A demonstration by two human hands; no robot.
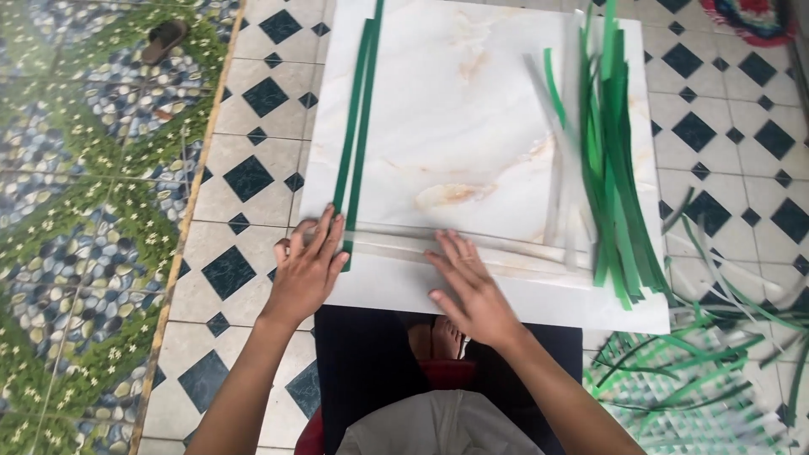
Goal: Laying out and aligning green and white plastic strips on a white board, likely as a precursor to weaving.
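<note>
Tiled floor (pixel 253 160) with dark diamonds fills the scene, and at the far left a pebble-pattern strip carries a brown sandal (pixel 163 40). A pale marble-look board (pixel 455 109) lies across the person's lap. Along its left side two dark green strips (pixel 358 126) run from far to near, their near ends just under the left hand (pixel 308 270), which lies flat with fingers spread, gripping nothing. From that hand a pale whitish strip (pixel 506 251) lies crosswise along the near part of the board. The right hand (pixel 472 291) rests open on it, palm down. Farther right a loose bundle of green strips (pixel 611 168) lies on the board, and a partly woven green mat (pixel 699 379) sits on the floor at near right.
</note>
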